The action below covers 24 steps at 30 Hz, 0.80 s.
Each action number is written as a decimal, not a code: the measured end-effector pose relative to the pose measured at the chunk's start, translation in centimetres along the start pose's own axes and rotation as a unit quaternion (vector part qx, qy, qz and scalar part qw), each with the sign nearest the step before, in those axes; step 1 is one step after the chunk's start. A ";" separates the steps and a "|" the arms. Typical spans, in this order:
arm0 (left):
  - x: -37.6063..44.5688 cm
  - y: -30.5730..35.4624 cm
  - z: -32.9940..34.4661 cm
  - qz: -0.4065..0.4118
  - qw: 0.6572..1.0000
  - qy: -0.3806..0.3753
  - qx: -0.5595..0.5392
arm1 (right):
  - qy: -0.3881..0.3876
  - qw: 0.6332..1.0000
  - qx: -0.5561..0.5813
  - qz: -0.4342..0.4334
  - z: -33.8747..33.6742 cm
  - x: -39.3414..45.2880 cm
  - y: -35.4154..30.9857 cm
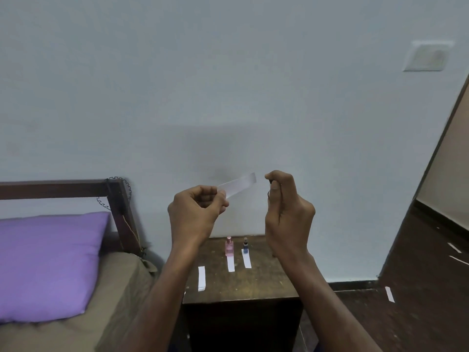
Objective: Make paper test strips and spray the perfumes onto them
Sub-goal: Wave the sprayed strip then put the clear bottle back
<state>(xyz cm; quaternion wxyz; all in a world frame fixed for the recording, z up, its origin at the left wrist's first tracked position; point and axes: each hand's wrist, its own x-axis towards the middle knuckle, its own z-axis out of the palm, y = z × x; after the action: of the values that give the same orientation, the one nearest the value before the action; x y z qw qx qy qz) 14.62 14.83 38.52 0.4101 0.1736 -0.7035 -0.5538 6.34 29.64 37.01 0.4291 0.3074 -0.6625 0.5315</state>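
Dark wood forms the small table [253, 285], the landmark here, seen from above against a pale wall [228, 85]. On the table stand two bottles: a pink one [229, 246] and, just right of it, a blue one [245, 246], both near the table's far edge. Three white strips lie on the table: one [231, 262] touching the pink bottle's base, one [246, 259] touching the blue bottle's base, and one [201, 278] alone, nearer the left front. Above the table, both hands are raised in front of the wall and apart from each other. The left hand [196, 214] is closed in a pinch on one end of a fourth strip [238, 184], which slants up and to the right. The right hand [286, 212] is curled around a small dark object [271, 185], mostly hidden by the fingers; what it is cannot be told. The forearms cross the table's left and right edges and hide part of its top. Left of the table sits a bed [121, 288] with one purple pillow [48, 265] and a dark headboard [63, 189]. Right of the table, three paper scraps lie on the floor [418, 313]. High on the wall, right of the table, is one plate [426, 57].
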 end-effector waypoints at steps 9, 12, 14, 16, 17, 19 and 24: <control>0.5 0.3 0.5 0.005 1.000 -0.005 -0.008 | 0.004 1.000 0.024 -0.004 -1.3 0.3 0.9; 0.4 0.2 0.6 0.006 1.000 -0.006 -0.004 | 0.013 1.000 0.008 0.007 -1.7 0.5 1.6; 0.3 0.1 0.6 0.008 1.000 -0.007 -0.001 | 0.024 1.000 0.003 0.015 -2.0 0.4 2.0; 0.2 0.0 0.6 0.007 1.000 -0.007 0.000 | 0.032 0.999 -0.002 0.011 -2.2 0.2 2.2; 0.2 0.0 0.7 0.005 1.000 -0.008 -0.001 | 0.034 0.999 -0.005 0.008 -2.3 0.1 2.2; 0.3 0.0 0.8 0.002 1.000 -0.008 0.000 | 0.037 0.999 -0.002 0.016 -2.4 0.0 2.3; 0.3 0.0 0.9 0.003 1.000 -0.012 0.002 | 0.050 0.998 0.037 0.021 -2.5 0.1 2.1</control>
<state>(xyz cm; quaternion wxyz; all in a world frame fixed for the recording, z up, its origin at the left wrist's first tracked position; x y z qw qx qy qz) 13.73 15.22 38.61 0.4033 0.1655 -0.7097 -0.5534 5.08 32.63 36.28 0.4389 0.2817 -0.6263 0.5794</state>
